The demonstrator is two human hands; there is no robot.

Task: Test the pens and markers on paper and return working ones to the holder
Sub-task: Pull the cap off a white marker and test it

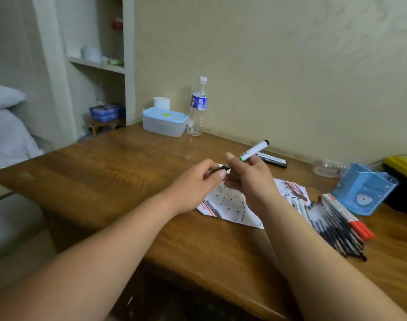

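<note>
Head view shows our right grip curled round a white marker above the scribbled paper, while our left grip pinches what looks like its black cap. A slipping cap may roll off the tabletop; wet ink could smear skin.

Home bedroom, maybe dorm-type. White pillow and bedding at the left edge, next to a wooden desk set against a plain beige wall. Built-in wall shelves behind hold small jars and blue boxes, all blurred. Household clutter on the desk: plastic water bottle, blue-lidded plastic tub, blue pen holder, pile of pens and markers, scribbled paper.
</note>
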